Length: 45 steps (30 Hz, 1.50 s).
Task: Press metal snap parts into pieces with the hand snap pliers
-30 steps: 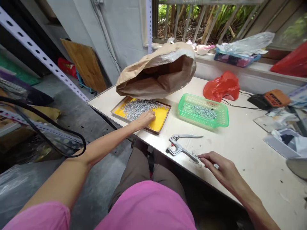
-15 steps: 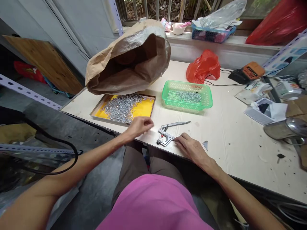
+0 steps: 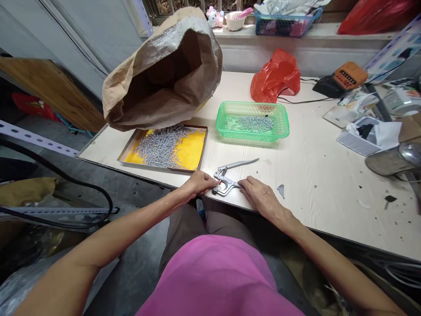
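Observation:
A pair of metal snap-fastener pliers (image 3: 227, 188) lies on the table near its front edge, its handles spread and a small red part showing in its jaw. Around the end of the lower handle, the fingers of my right hand (image 3: 261, 195) are closed. My left hand (image 3: 200, 183) is at the jaw end, thumb and fingers pinched together; whatever is between them is too small to make out. Just behind that hand sits a shallow tray (image 3: 203, 151) with a yellow bottom, heaped with small metal pieces (image 3: 159, 147). A green plastic basket (image 3: 253, 136) farther back holds more small metal pieces.
An open brown paper bag (image 3: 164, 74) leans over the tray's back edge. Behind the basket is a red plastic bag (image 3: 276, 77). A battery on a charger (image 3: 342, 80), a white box (image 3: 360, 136) and a metal cup (image 3: 393, 159) stand at the right. A grey scrap (image 3: 280, 190) lies beside my right hand.
My left hand has moved right, from beside the tray to the jaw of the pliers. My right hand stays on the lower handle. The view has shifted slightly.

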{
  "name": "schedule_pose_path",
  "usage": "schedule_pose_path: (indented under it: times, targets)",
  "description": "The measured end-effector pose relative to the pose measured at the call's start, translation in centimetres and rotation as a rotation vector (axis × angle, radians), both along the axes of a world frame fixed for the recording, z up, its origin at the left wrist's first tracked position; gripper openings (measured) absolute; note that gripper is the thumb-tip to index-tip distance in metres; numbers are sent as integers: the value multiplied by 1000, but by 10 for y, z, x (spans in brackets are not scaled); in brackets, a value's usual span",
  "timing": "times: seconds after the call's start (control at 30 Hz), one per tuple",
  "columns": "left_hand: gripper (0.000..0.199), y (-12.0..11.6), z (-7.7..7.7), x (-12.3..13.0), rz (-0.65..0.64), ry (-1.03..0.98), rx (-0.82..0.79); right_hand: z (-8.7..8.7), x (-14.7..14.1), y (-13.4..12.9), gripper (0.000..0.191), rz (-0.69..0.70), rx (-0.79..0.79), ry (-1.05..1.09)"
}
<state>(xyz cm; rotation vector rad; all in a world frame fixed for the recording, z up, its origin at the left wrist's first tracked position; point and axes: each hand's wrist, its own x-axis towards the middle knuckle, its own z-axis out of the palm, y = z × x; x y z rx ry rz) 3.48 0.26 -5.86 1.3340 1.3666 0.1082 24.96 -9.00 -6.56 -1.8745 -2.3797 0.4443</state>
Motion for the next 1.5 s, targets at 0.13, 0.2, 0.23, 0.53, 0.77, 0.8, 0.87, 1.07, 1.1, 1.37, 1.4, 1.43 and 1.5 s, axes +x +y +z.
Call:
schedule_pose_path:
  times: [0.13, 0.2, 0.23, 0.53, 0.77, 0.8, 0.87, 1.07, 1.1, 1.37, 1.4, 1.43, 1.5]
  targets:
    - [24, 1, 1, 2, -48, 60, -28, 0, -1, 1, 24, 5, -3, -9]
    - [21, 3, 3, 3, -81, 87, -38, 0, -3, 1, 25, 6, -5, -13]
    - [20, 4, 4, 4, -102, 101, -45, 1, -3, 1, 26, 6, -6, -18]
    - [21, 8, 7, 6, -179, 172, -61, 8, 26, 20, 74, 41, 134, -14]
    - [19, 6, 6, 7, -175, 171, -24, -2, 43, 50, 109, 133, 55, -126]
    - [19, 6, 7, 8, -174, 176, -26, -2, 42, 51, 107, 129, 64, -127]
    - [19, 6, 9, 9, -178, 189, -26, 0, 40, 50, 98, 119, 81, -129]
    - [28, -8, 13, 7, -345, 363, 348, 2, 33, 42, 62, 84, 73, -143]
    - [25, -12, 14, 9, -385, 393, 517, 2, 32, 41, 56, 84, 66, -138]
    - [53, -3, 6, 57, -892, 280, 1072, 4, 30, 33, 48, 72, 32, -86]
    - [53, 3, 5, 61, -939, 276, 1056, 6, 31, 33, 53, 59, 18, -90]
    - [54, 7, 5, 63, -976, 275, 1041, 7, 31, 32, 56, 47, 4, -96]
    - [54, 13, 6, 66, -1022, 275, 1033, 12, 30, 29, 54, 36, -10, -121]
